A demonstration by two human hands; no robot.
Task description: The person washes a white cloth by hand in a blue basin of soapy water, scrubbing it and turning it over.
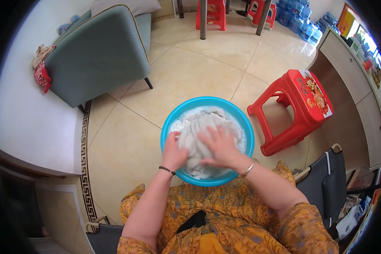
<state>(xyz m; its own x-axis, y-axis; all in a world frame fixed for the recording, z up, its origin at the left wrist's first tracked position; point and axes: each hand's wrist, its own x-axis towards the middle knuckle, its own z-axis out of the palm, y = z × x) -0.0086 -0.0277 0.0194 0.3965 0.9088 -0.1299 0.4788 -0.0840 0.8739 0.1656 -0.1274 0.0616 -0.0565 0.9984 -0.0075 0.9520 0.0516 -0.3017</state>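
Note:
A round blue basin (250, 148) stands on the floor in front of me, holding a bunched white cloth (193, 131) in foamy water. My right hand (221, 146) lies over the cloth with its fingers spread, slightly blurred by motion. At the cloth's left side is my left hand (174, 153), its thumb apart from the bent fingers; the fingertips are partly hidden and no cloth is plainly gripped. The folds of the cloth run between the two hands.
A red plastic stool (283, 118) stands right of the basin, beside a pale wooden desk (347, 63). A grey-green armchair (101, 55) is at the far left. Blue water bottles (298, 21) are piled at the back right. Dark folding chair parts (326, 186) flank me.

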